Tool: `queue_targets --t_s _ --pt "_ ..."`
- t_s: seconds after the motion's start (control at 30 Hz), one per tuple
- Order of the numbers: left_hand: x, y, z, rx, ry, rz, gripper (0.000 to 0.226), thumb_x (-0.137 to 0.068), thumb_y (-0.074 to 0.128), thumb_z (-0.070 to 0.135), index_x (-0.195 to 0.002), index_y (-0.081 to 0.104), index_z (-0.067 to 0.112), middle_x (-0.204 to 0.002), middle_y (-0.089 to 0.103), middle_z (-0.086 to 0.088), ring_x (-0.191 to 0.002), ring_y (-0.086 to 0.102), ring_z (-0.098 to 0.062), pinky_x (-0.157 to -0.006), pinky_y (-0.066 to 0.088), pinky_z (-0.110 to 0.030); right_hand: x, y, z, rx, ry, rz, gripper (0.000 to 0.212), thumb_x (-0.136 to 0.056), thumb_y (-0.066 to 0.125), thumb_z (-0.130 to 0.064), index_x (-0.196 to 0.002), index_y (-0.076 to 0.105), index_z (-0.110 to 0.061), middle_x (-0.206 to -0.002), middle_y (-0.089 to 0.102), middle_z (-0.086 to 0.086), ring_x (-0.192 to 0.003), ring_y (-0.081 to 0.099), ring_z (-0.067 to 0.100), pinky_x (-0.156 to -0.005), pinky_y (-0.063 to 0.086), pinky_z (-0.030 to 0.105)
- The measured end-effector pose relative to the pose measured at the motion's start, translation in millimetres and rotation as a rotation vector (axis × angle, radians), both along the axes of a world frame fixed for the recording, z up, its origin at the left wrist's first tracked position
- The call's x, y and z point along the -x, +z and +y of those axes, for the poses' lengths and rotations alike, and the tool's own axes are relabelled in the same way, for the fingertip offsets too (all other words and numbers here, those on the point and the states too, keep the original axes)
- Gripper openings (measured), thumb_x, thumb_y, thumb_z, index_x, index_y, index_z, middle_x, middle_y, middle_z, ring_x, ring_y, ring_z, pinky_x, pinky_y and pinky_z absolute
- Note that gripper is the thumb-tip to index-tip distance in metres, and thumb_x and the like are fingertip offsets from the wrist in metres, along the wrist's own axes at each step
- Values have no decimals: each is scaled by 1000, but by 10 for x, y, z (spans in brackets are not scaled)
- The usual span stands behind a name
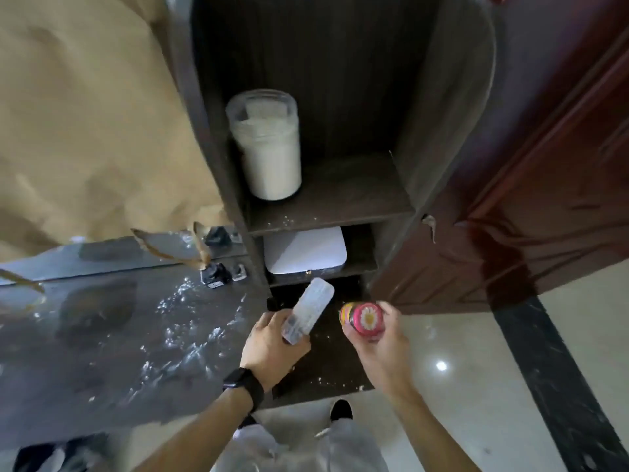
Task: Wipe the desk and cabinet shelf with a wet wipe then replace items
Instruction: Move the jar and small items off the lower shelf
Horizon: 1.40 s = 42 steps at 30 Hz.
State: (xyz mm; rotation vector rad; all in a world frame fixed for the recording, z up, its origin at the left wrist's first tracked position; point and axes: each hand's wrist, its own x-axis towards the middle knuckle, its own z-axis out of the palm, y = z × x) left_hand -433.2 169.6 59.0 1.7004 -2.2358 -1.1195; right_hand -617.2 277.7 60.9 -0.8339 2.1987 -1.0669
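Observation:
My left hand (272, 345) grips a long grey remote control (309, 310) by its lower end, and the remote points up toward the cabinet. My right hand (381, 335) holds a small jar with a pink daisy lid (364, 320), just right of the remote. Both hover over the dark low surface (326, 362) at the foot of the cabinet. The glossy desk top (119, 335) on the left carries white dust. A clear jar of white powder (269, 148) stands on the cabinet shelf (340, 202), whose front edge is speckled white.
A white flat box (306, 250) lies in the compartment under the shelf. Small black and white items (218, 274) sit at the desk's back right corner. A tan curtain (85, 114) hangs on the left, a dark red door (544, 199) on the right. My feet stand on glossy floor tiles.

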Motion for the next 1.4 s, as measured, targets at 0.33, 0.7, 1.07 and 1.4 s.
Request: queue_targets --t_s 0.33,0.7,1.07,1.4 --pt "524 224 -427 -253 779 342 32 -68 71 43 -86 71 17 -82 74 -2 -84 70 -24 -80 58 -36 73 343 -995 80 301 97 63 -78 82 -41 -127 46 -27 -114 62 -7 -104 62 14 -85 51 27" --pt "835 -49 -599 -492 1447 1143 56 -80 74 1 -132 53 1 -107 69 -20 -93 70 -28 -88 57 -39 35 255 -1514 68 412 26 63 -82 78 -37 -137 51 -21 -129 64 5 -117 60 20 -93 41 21" --pt "847 -171 -664 -489 1438 1047 11 -80 82 16 -83 74 9 -69 72 -10 -72 68 -24 -83 59 -38 157 148 -1544 -57 530 64 67 -85 72 -46 -141 47 -19 -129 65 5 -117 62 21 -98 46 28" --pt "496 -46 -451 -483 1139 869 27 -87 73 27 -111 64 18 -97 73 -2 -84 71 -17 -68 54 -27 130 184 -1340 19 460 88 68 -88 74 -20 -145 39 -10 -123 64 12 -85 65 8 -71 38 -1"
